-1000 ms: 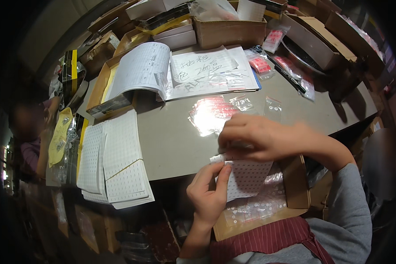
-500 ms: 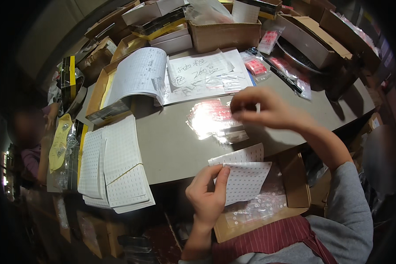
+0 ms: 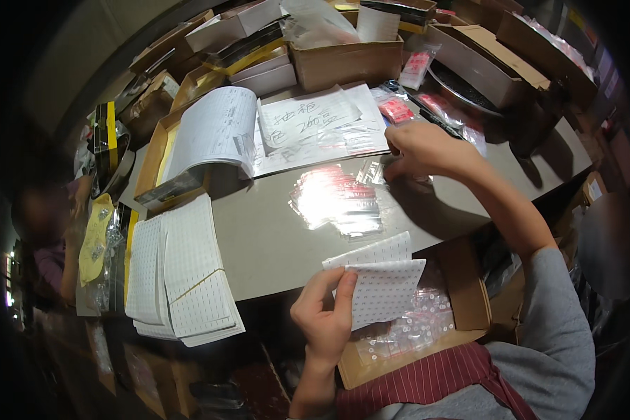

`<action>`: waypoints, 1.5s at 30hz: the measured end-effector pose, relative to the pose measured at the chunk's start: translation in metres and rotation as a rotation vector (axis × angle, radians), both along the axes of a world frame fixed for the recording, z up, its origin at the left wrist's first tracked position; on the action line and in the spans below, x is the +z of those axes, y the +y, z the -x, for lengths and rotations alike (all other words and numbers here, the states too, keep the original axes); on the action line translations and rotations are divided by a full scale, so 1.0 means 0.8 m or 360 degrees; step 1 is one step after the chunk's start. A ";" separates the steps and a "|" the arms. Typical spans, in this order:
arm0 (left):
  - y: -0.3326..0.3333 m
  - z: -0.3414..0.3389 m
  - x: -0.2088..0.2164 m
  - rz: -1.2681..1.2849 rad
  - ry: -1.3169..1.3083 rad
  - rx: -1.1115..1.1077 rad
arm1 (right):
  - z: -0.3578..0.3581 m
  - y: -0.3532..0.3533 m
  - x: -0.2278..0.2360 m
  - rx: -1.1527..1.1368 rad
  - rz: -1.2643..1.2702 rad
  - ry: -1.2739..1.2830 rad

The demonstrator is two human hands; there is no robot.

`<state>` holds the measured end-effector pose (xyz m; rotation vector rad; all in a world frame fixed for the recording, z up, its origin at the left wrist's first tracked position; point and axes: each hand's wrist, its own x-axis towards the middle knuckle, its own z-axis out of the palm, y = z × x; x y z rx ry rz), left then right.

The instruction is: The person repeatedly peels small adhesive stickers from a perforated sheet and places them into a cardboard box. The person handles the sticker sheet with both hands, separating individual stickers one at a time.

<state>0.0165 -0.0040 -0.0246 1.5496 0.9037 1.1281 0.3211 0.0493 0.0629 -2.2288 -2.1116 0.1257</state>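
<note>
My left hand (image 3: pixel 323 308) pinches a folded white label sheet (image 3: pixel 385 290) printed with rows of small dark marks, between thumb and fingers, over the box near my lap. My right hand (image 3: pixel 427 150) is above the table at the right of a pile of small clear plastic bags (image 3: pixel 339 203) with red print, shining under the light. Its thumb and forefinger are curled with a gap between them. A small clear bag (image 3: pixel 369 171) lies beside its thumb tip; no hold on it shows.
Rubber-banded label sheets (image 3: pixel 196 280) lie at the left table edge. Behind are a box with curled papers (image 3: pixel 213 133) and a handwritten sheet (image 3: pixel 308 115). A cardboard box (image 3: pixel 469 301) below holds bags of small white round pieces. Boxes (image 3: pixel 346 63) line the back; another person's arm (image 3: pixel 70 259) is far left.
My right hand has drawn back slightly from the bag pile, uncovering the small clear bag at its edge. My left hand keeps the label sheet. The whole view has shifted slightly.
</note>
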 end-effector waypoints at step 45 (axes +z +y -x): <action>-0.039 -0.004 0.025 0.0132 -0.0242 0.0168 | 0.082 -0.208 -0.061 0.0527 -0.0732 0.0856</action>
